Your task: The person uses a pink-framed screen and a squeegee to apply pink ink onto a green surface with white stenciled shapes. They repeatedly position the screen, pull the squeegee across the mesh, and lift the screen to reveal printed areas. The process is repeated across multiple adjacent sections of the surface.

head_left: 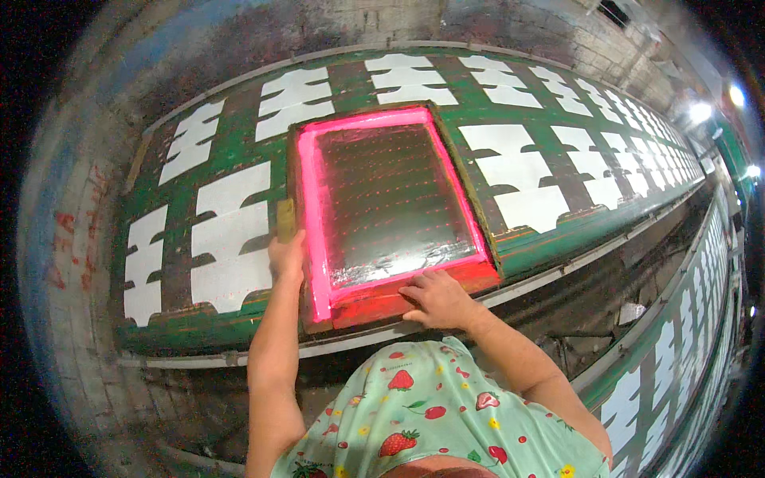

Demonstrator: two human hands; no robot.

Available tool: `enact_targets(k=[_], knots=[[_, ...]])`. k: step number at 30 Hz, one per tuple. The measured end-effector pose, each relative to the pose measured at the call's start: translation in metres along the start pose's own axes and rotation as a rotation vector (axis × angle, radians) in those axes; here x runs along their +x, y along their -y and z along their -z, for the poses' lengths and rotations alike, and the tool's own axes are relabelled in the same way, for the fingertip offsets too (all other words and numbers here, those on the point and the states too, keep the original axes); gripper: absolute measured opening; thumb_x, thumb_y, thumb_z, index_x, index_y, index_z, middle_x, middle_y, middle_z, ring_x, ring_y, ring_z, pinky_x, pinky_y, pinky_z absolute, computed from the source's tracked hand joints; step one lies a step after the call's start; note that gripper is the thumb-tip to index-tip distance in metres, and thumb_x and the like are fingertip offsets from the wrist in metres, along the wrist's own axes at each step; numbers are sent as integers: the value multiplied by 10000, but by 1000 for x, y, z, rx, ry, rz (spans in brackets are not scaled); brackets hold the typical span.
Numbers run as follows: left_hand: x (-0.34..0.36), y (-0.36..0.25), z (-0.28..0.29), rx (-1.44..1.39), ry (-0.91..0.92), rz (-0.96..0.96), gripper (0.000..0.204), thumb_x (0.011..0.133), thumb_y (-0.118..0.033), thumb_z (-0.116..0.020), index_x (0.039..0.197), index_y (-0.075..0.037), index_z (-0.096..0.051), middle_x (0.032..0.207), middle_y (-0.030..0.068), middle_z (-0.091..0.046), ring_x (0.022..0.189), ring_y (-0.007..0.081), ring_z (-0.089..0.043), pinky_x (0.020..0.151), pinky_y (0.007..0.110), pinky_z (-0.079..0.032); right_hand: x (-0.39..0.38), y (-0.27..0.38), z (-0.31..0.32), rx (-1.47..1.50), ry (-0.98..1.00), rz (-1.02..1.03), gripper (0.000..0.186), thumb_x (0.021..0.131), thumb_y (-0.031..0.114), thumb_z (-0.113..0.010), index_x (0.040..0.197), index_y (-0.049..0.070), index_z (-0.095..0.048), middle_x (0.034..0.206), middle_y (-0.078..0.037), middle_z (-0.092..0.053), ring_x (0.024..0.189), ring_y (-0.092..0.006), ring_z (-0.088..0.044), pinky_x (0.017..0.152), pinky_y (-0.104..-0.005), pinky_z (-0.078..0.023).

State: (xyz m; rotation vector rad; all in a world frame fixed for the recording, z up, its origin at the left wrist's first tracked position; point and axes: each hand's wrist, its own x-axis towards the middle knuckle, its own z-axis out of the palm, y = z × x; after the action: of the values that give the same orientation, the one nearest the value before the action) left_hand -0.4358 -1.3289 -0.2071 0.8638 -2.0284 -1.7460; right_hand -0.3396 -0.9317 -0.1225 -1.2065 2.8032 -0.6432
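In the head view, a rectangular printing screen (390, 207) with a dark mesh, a bright pink inner border and a red near rail lies over the near side of a long green table (550, 239), in front of the person. The left hand (288, 256) grasps the screen's left rail, fingers closed around it, just below a small yellowish block (285, 221). The right hand (438, 299) rests on the red near rail with its fingers bent; whether they clamp it, I cannot tell. White cut pieces (231, 247) with notched edges lie in two rows along the table, on both sides of the screen and beyond it. At the right runs another table bearing similar white pieces (623, 410). Behind stands a stained wall (374, 28); lamps (700, 112) glow at upper right.
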Motion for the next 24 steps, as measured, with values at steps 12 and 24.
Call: enact_targets(k=[12,24], knots=[[16,-78,-16,-13,-20,-144,386,867,-70,-924,1200,42,-763,1128,125,-806,980,240,-751,885,406,-586,-92,-197,6,727,-429,-972,678,1024,314,-801,1569,-32,-595,1098,-164,-771,997,-198,-719,898,-357,-576],[-19,-201,-65,110,-85,-273,393,926,-64,-893,1275,15,-729,1130,72,-787,974,205,-740,914,372,-577,-98,-239,55,1029,-351,-797,833,1006,483,-796,1644,29,-514,1073,-162,-777,942,-274,-758,886,-416,-602]])
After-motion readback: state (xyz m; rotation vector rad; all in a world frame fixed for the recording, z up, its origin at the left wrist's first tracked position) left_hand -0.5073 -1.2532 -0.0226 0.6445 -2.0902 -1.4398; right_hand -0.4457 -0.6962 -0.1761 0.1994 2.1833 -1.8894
